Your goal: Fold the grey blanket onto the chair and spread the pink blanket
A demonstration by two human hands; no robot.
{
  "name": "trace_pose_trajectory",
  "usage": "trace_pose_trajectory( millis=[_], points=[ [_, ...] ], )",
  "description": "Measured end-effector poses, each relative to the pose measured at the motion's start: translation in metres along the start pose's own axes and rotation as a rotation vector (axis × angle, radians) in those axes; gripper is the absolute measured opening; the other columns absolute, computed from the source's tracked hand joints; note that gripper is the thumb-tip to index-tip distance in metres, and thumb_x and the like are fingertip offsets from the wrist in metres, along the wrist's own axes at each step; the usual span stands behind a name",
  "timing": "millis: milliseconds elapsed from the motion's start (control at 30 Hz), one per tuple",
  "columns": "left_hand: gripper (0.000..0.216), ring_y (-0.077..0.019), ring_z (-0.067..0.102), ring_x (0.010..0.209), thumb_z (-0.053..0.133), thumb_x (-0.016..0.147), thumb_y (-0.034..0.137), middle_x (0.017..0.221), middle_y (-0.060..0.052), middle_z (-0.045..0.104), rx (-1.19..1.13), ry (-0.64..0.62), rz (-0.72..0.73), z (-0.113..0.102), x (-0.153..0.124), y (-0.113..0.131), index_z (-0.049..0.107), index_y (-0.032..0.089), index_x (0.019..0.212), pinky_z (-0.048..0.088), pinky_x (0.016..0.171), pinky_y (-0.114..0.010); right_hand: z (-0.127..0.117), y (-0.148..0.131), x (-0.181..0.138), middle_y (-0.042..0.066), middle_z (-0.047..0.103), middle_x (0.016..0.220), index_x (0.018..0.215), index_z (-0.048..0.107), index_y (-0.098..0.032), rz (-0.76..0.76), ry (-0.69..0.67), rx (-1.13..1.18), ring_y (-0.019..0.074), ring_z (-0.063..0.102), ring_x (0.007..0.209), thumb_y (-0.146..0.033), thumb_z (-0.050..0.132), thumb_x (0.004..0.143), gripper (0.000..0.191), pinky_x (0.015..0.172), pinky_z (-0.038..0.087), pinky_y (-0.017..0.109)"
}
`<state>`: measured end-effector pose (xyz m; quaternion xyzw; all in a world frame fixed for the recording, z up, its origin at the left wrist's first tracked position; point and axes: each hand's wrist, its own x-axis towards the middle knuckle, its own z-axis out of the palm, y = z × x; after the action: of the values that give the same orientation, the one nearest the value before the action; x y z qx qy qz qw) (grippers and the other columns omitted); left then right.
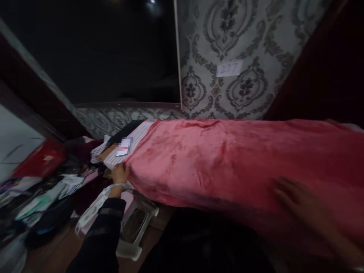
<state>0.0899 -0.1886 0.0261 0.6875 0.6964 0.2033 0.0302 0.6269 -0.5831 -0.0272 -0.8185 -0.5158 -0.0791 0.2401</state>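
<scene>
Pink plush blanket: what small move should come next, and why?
Probably sweep the right hand across the pink plush blanket: its middle looks creased, and the left hand is at its left end, perhaps able to steady it.

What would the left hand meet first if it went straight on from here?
Just ahead of the left hand, probably the striped cloth first, then the pale card on it; depth is hard to judge from this view.
</scene>
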Motion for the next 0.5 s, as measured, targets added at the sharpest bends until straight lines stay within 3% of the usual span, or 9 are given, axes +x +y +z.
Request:
trace_pose_trajectory(
  millis=[133, 200, 333, 433, 500],
  points=[
    [0.045, -0.0408, 0.058, 0.119, 0.046, 0.091, 0.046, 0.114, -0.024, 0.064, 0.015, -0.025, -0.063, -0.001, 0.018, 0.002, 0.069, 0.009, 0.104, 0.048, 0.098, -0.052, 0.02, -0.055, -0.019, 0.014, 0.065, 0.128, 0.126, 0.066, -0.025, -0.104, -0.072, 0.172, 0.0339, 0.061, 0.119, -0.053, 0.051, 0.091, 0.047, 0.105, 0.049, 0.055],
    [0.034, -0.0379, 0.061, 0.11, 0.051, 0.088, 0.044, 0.1, -0.017, 0.065, -0.017, -0.035, -0.088, -0.005, 0.022, 0.006, 0.066, 0.014, 0.092, 0.05, 0.093, -0.048, 0.024, -0.073, -0.02, 0.014, 0.067, 0.12, 0.121, 0.067, -0.024, -0.141, -0.098, 0.163, 0.032, 0.062, 0.112, -0.045, 0.056, 0.09, 0.039, 0.099, 0.051, 0.052],
    [0.014, -0.024, 0.061, 0.089, 0.056, 0.084, 0.032, 0.069, 0.002, 0.051, -0.237, -0.01, -0.171, -0.015, 0.021, 0.011, 0.053, 0.022, 0.075, 0.05, 0.086, -0.035, 0.027, -0.082, -0.013, 0.011, 0.069, 0.096, 0.093, 0.066, -0.022, -0.164, -0.124, 0.155, 0.0271, 0.062, 0.091, -0.029, 0.053, 0.091, 0.015, 0.084, 0.051, 0.043],
    [0.012, -0.017, 0.058, 0.079, 0.057, 0.082, 0.027, 0.065, 0.006, 0.049, -0.423, 0.043, -0.209, -0.02, 0.022, 0.009, 0.051, 0.021, 0.073, 0.049, 0.08, -0.027, 0.03, -0.079, -0.007, 0.008, 0.066, 0.085, 0.081, 0.06, -0.023, -0.161, -0.133, 0.214, 0.0243, 0.06, 0.083, -0.03, 0.051, 0.093, 0.017, 0.079, 0.049, 0.039],
    [0.011, -0.0145, 0.055, 0.072, 0.058, 0.081, 0.027, 0.062, 0.008, 0.05, -0.459, 0.092, -0.155, -0.022, 0.025, 0.007, 0.052, 0.021, 0.074, 0.049, 0.073, -0.024, 0.03, -0.079, -0.003, 0.007, 0.065, 0.08, 0.075, 0.057, -0.023, -0.135, -0.139, 0.279, 0.0234, 0.059, 0.078, -0.035, 0.05, 0.093, 0.022, 0.076, 0.049, 0.038]
  ],
)
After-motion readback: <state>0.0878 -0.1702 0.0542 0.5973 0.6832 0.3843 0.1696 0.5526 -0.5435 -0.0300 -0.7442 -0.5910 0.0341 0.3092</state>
